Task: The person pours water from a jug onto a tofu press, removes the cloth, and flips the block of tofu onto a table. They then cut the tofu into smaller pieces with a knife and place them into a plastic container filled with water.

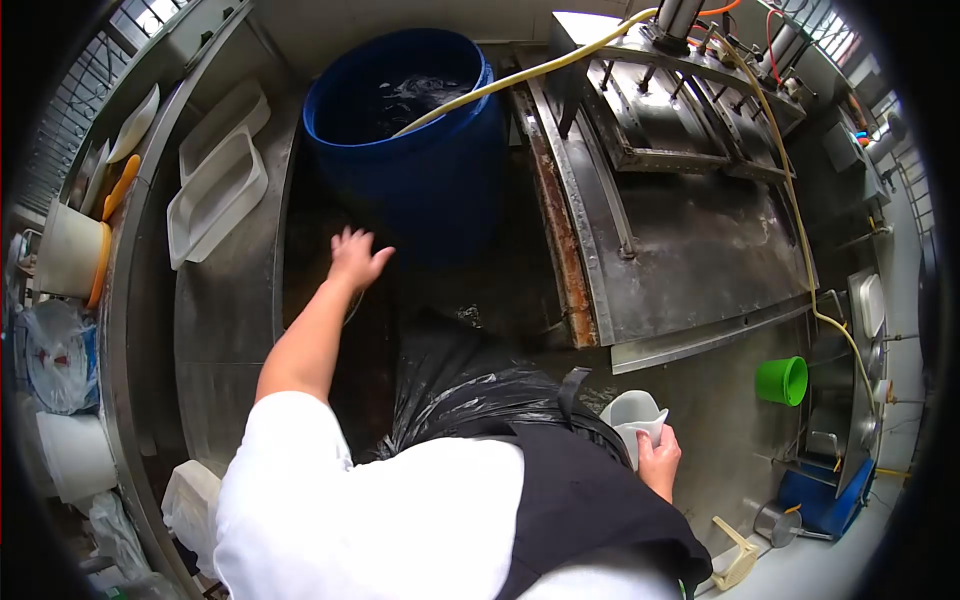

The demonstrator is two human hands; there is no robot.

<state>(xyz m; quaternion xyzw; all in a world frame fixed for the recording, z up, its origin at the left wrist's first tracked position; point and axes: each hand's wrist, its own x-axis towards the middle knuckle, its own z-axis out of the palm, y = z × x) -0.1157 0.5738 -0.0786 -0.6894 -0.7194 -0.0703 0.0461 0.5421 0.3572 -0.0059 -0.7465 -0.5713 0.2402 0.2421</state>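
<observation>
My left hand (358,260) is stretched out with its fingers spread, holding nothing. It is nearest to the large blue barrel (430,190), just below and left of it in view. Water shows inside the barrel, and a yellow hose (530,75) runs over its rim into it. Down by my right side, my right hand (658,465) grips a white plastic jug (634,410) with an uneven, spout-like rim. What is inside the jug cannot be made out.
A steel press-like machine (690,240) with a rusty edge stands at right. White trays (218,195) lie on the left steel counter. A green bucket (780,381), a blue crate (815,498) and a metal pot (775,522) are at lower right.
</observation>
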